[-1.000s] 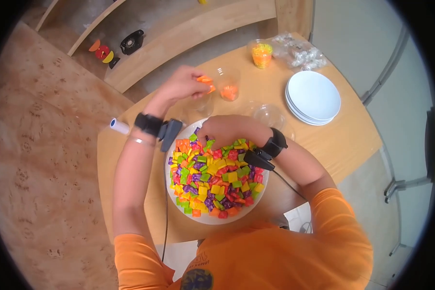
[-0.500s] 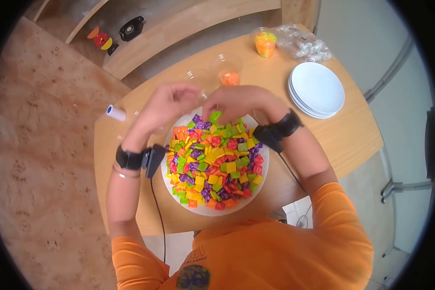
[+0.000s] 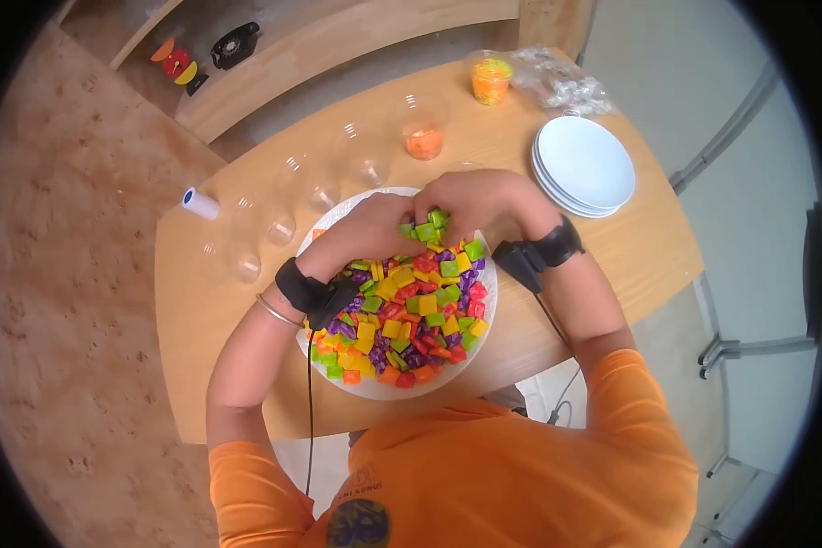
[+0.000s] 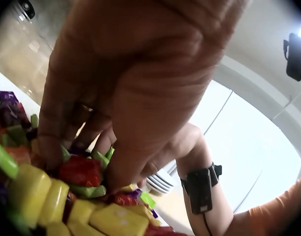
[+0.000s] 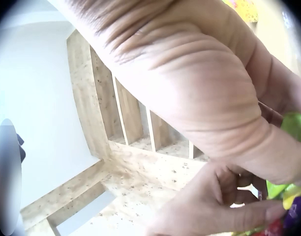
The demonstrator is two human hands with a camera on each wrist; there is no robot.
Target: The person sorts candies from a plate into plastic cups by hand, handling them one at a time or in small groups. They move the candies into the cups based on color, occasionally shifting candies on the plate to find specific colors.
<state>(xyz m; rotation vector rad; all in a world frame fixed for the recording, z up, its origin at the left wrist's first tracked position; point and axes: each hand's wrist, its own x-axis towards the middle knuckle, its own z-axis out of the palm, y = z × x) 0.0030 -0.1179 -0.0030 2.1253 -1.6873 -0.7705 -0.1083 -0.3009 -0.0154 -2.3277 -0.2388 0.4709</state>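
Observation:
A white plate (image 3: 345,212) on the table bears a heap of wrapped candies (image 3: 402,315) in green, yellow, red, purple and orange. At its far edge both hands meet over a cluster of green candies (image 3: 426,226). The left hand (image 3: 370,228) reaches down into the heap with bent fingers; in its wrist view, thumb and fingers close around a red candy (image 4: 80,171) with green ones beside it. From the other side, the right hand (image 3: 470,201) grips green candies, its fingertips partly hidden. Its thumb lies against a green candy (image 5: 278,189) in the right wrist view.
Behind the plate stand a clear cup with orange pieces (image 3: 423,143) and several clear cups (image 3: 365,157). A cup of yellow and orange pieces (image 3: 490,84), a plastic bag (image 3: 562,84) and stacked white dishes (image 3: 584,164) are farther right. A white roll (image 3: 201,204) lies left.
The left hand has left the cups, where it held an orange candy, and come down to the heap beside the right hand. The right hand stays at the far edge, now with more green candies.

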